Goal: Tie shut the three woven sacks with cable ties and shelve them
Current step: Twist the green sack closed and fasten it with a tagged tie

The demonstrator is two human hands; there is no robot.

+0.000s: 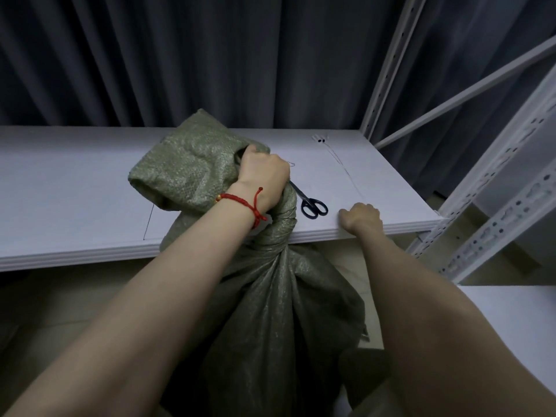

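Observation:
A green woven sack [270,296] hangs in front of the white shelf board [75,188], its open top flopped onto the board. My left hand [261,176], with a red cord bracelet on the wrist, grips the sack's twisted neck just above the board's front edge. Thin pale cable ties [340,164] lie on the board's right part, running from the back toward the front edge. My right hand [359,216] rests at the front edge with fingers curled down over the near end of a cable tie. The fingertips themselves are hidden.
Black-handled scissors [313,206] lie on the board between my hands, partly behind the sack's neck. A thin dark strand [149,221] lies near the front edge at the left. White perforated shelf uprights [493,203] stand at the right. Dark curtains hang behind.

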